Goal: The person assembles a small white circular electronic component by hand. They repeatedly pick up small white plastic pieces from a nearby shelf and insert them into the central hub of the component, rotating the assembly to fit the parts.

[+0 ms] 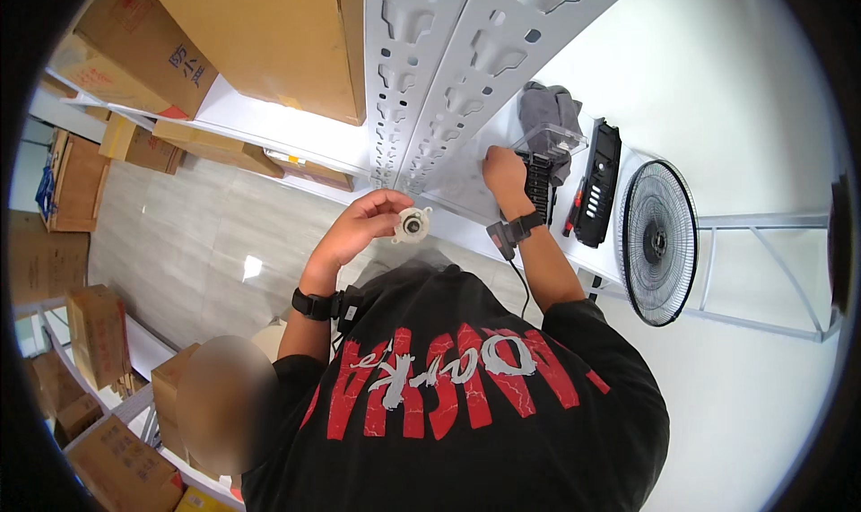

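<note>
Held in the fingertips of my left hand (363,223) is a small off-white round part (413,226) with mounting ears and a dark centre. Its open face is turned up toward me. My right hand (505,173) is at the shelf, its fingers curled in beside a black case (538,182) with a raised clear lid (558,139). What those fingers grip, if anything, is hidden. A grey cloth (550,108) lies behind the lid. Both wrists wear black bands with small modules.
To the right on the shelf lie a long black slotted panel (599,185), a red-and-black tool (574,209) and a round black fan grille (659,242). A perforated metal upright (421,73) rises ahead. Cardboard boxes (269,41) fill the left shelves; a blurred round shape (220,404) is at lower left.
</note>
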Available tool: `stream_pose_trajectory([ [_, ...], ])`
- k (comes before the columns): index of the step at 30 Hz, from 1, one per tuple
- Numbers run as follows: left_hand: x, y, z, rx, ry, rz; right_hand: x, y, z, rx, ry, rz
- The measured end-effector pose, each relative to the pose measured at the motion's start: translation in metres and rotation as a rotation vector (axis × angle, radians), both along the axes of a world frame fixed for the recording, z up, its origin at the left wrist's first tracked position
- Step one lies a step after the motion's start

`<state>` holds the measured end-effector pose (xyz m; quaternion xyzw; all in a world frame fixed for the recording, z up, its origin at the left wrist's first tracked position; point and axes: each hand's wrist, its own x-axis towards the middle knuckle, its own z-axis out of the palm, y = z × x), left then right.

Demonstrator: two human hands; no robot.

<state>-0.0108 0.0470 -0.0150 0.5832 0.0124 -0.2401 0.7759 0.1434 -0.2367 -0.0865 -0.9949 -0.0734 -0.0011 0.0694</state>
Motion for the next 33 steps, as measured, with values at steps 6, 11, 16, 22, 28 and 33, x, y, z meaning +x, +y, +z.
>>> stream_pose_trajectory([
  [6, 0.031, 0.013, -0.003, 0.017, 0.014, -0.208, -0.032, -0.006, 0.048, 0.186, -0.152, -0.074],
  [11, 0.072, 0.043, -0.011, 0.066, 0.051, -0.494, -0.095, -0.006, 0.084, 0.448, -0.327, -0.226],
  [16, 0.100, 0.073, -0.014, 0.118, 0.016, -0.769, -0.200, 0.044, 0.081, 0.549, -0.362, -0.665],
  [22, 0.090, 0.074, -0.055, 0.033, 0.193, -0.920, -0.339, 0.118, 0.078, 0.610, -0.325, -0.914],
  [28, 0.072, 0.056, -0.070, 0.003, 0.221, -1.071, -0.448, 0.187, 0.062, 0.578, -0.360, -1.387],
  [33, 0.035, 0.052, -0.082, 0.108, 0.240, -1.219, -0.507, 0.233, 0.040, 0.688, -0.283, -1.433],
])
